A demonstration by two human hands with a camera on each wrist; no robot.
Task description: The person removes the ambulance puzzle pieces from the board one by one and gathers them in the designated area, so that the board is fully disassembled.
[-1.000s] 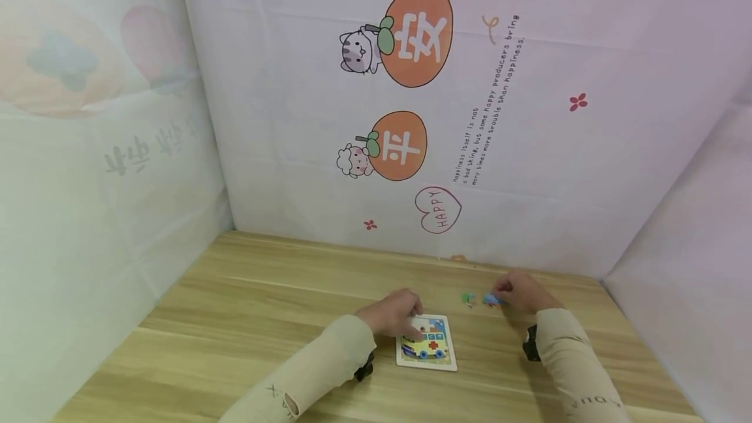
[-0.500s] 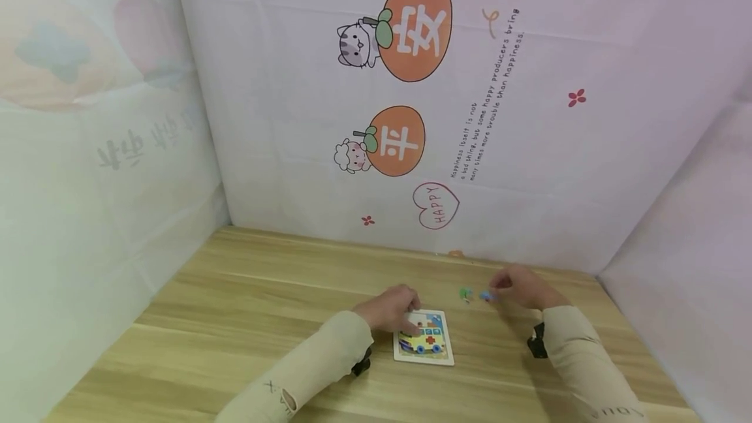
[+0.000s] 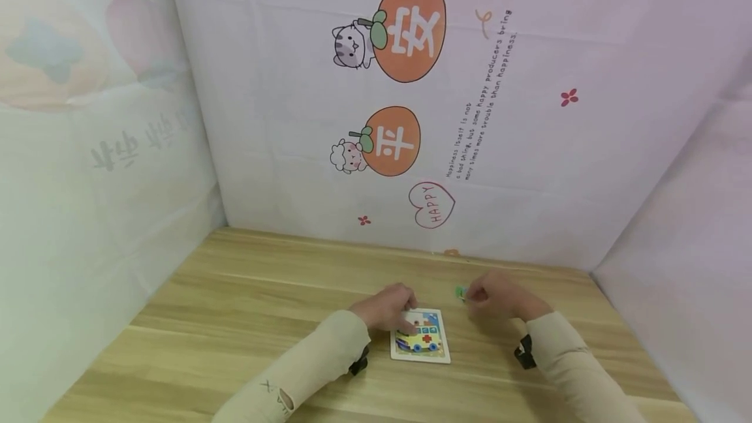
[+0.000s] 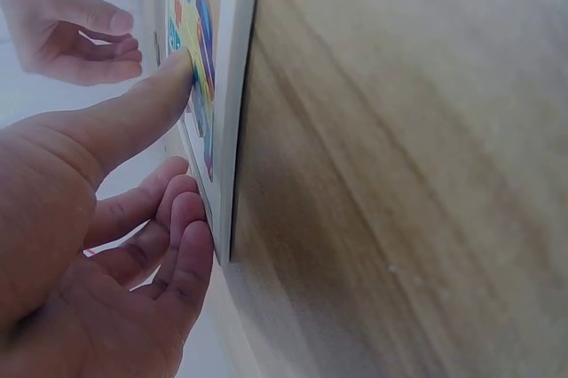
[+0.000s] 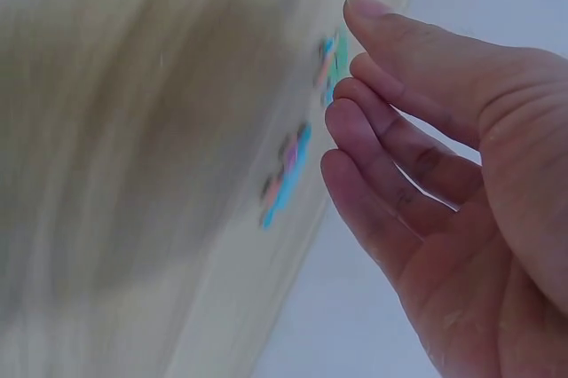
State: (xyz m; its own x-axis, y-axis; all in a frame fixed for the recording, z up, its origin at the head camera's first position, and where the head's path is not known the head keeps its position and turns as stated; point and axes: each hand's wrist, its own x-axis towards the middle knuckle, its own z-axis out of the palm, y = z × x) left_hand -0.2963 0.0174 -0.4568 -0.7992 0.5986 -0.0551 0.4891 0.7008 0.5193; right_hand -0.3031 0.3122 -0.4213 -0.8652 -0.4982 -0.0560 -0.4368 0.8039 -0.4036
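Note:
A white-framed jigsaw puzzle board (image 3: pixel 420 344) with a yellow ambulance picture lies on the table. My left hand (image 3: pixel 384 306) holds it at its far left corner, the thumb (image 4: pixel 160 98) pressing on the picture and the curled fingertips against the edge. My right hand (image 3: pixel 499 297) is over the table to the right of the board, its fingers loosely bent with nothing between them. A green puzzle piece (image 3: pixel 461 292) shows beside it in the head view. In the right wrist view a blue puzzle piece (image 5: pixel 286 178) lies on the table, hidden by the hand in the head view.
The wood-grain table (image 3: pixel 264 292) meets a printed white cloth wall (image 3: pixel 282 201) close behind the pieces. More white cloth stands at the left (image 3: pixel 117 214) and the right (image 3: pixel 675 247). Black straps (image 3: pixel 525 352) circle both wrists.
My right hand has moved left from beside the blue piece, now covering it in the head view and nearing the green piece. The left hand stays on the board.

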